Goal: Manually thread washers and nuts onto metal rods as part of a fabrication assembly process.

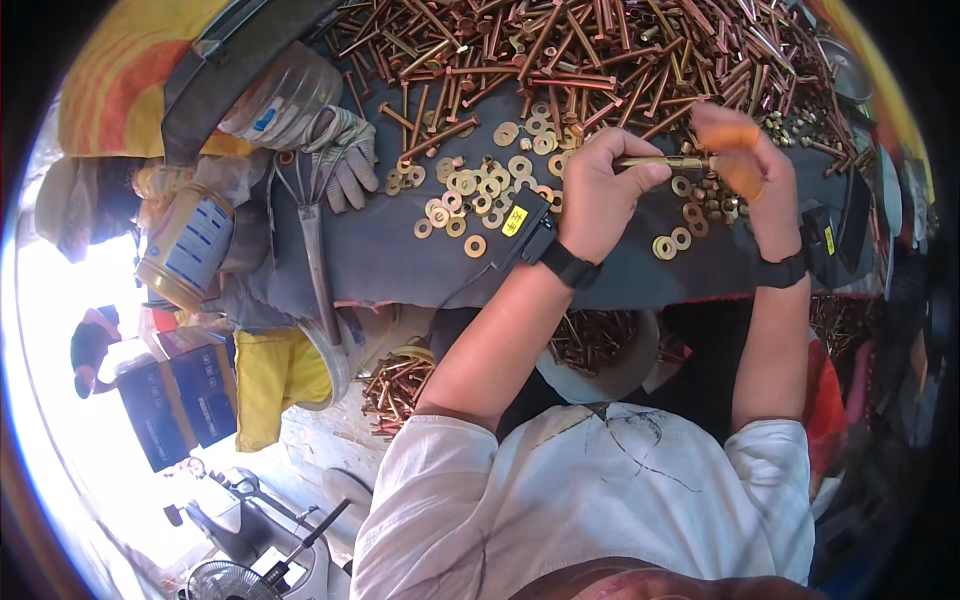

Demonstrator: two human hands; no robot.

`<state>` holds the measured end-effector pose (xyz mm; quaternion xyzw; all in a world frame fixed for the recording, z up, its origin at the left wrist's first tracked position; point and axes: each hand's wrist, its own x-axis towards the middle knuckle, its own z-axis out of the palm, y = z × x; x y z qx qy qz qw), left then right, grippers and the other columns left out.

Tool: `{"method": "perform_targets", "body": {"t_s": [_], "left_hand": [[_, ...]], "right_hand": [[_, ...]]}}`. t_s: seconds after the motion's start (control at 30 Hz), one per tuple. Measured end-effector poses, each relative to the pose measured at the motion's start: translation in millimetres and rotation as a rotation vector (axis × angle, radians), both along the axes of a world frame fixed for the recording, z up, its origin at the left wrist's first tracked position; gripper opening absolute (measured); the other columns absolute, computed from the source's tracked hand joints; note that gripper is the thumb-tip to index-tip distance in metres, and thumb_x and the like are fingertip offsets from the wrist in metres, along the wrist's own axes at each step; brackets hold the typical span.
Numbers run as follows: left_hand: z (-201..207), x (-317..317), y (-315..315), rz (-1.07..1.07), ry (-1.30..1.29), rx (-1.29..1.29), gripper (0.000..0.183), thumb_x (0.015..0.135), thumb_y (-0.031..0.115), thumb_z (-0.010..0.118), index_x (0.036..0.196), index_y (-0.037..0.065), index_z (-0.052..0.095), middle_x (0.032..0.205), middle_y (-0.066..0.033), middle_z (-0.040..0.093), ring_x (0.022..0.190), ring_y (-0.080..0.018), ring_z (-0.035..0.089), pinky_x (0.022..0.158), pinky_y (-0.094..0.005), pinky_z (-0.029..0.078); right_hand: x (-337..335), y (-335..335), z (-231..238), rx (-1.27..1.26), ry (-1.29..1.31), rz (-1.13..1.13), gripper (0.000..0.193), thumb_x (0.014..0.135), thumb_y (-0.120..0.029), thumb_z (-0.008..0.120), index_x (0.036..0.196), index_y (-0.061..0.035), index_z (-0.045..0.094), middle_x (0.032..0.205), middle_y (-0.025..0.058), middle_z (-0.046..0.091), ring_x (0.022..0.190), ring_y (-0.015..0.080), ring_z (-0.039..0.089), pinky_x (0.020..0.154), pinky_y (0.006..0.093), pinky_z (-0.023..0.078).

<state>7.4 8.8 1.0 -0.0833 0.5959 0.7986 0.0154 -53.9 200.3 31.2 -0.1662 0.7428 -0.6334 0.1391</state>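
My left hand [603, 195] is closed on a brassy bolt [672, 162], which it holds level above the table, pinched between thumb and fingers. At the bolt's right end is my right hand [762, 180]. Its fingers wear orange covers and are smeared by motion, so their grip is not clear. Flat brass washers [490, 187] lie scattered to the left of my left hand. Beneath my hands are more washers [681, 238] and small nuts [722, 205]. A big heap of long bolts [560, 50] spreads behind both hands.
The dark-covered table [380, 255] has a grey glove [346, 155], a clear plastic jug [285, 95] and a metal-handled tool [318, 265] at its left. Below its front edge stand a bucket of bolts [598, 340] and another container of bolts [395, 392]. A fan [232, 578] stands lower left.
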Motion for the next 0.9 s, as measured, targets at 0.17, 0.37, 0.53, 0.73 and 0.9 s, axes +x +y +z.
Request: {"method": "perform_targets", "body": {"t_s": [0.17, 0.37, 0.53, 0.73, 0.9], "left_hand": [[1.3, -3.9, -3.6, -0.001, -0.044, 0.065, 0.015, 0.080, 0.006, 0.069, 0.091, 0.000, 0.060, 0.072, 0.0003, 0.056, 0.049, -0.0028, 0.044, 0.041, -0.0161, 0.036], [-0.2, -2.9, -2.5, -0.023, -0.060, 0.098, 0.014, 0.080, 0.005, 0.068, 0.091, 0.001, 0.060, 0.071, -0.0006, 0.056, 0.050, -0.0031, 0.044, 0.042, -0.0158, 0.036], [0.0, -6.2, -6.9, -0.037, -0.076, 0.089, 0.014, 0.081, 0.006, 0.068, 0.091, 0.001, 0.060, 0.071, -0.0012, 0.057, 0.050, -0.0037, 0.043, 0.043, -0.0158, 0.035], [3.7, -7.5, -6.5, -0.046, -0.055, 0.097, 0.014, 0.082, 0.007, 0.067, 0.092, 0.001, 0.059, 0.070, -0.0011, 0.056, 0.050, -0.0043, 0.043, 0.043, -0.0172, 0.034], [6.5, -0.2, -5.3, -0.014, -0.156, 0.039, 0.011, 0.082, 0.006, 0.063, 0.092, 0.002, 0.062, 0.067, 0.0021, 0.051, 0.047, -0.0032, 0.040, 0.040, -0.0170, 0.032]], "right_hand": [[-3.1, 2.6, 1.0, 0.118, 0.051, 0.060, 0.022, 0.081, -0.012, 0.066, 0.101, -0.0023, 0.064, 0.121, 0.0095, 0.057, 0.107, 0.0183, 0.056, 0.090, 0.0284, 0.042], [1.5, 1.3, -1.9, 0.073, 0.257, 0.053, 0.019, 0.083, -0.011, 0.065, 0.099, -0.0018, 0.064, 0.114, 0.0071, 0.061, 0.103, 0.0150, 0.057, 0.089, 0.0284, 0.043], [0.8, -0.6, 1.7, 0.109, 0.243, 0.078, 0.016, 0.084, -0.009, 0.064, 0.099, -0.0020, 0.065, 0.108, 0.0049, 0.064, 0.098, 0.0123, 0.058, 0.086, 0.0253, 0.045], [5.6, -10.6, 11.2, 0.042, 0.448, -0.026, 0.023, 0.076, -0.005, 0.069, 0.100, -0.0040, 0.066, 0.112, 0.0063, 0.062, 0.101, 0.0160, 0.058, 0.086, 0.0277, 0.045], [8.0, -6.4, 3.8, 0.220, 0.512, 0.012, 0.019, 0.071, -0.012, 0.073, 0.088, -0.0052, 0.065, 0.088, 0.0085, 0.065, 0.082, 0.0211, 0.064, 0.073, 0.0296, 0.049]]}}
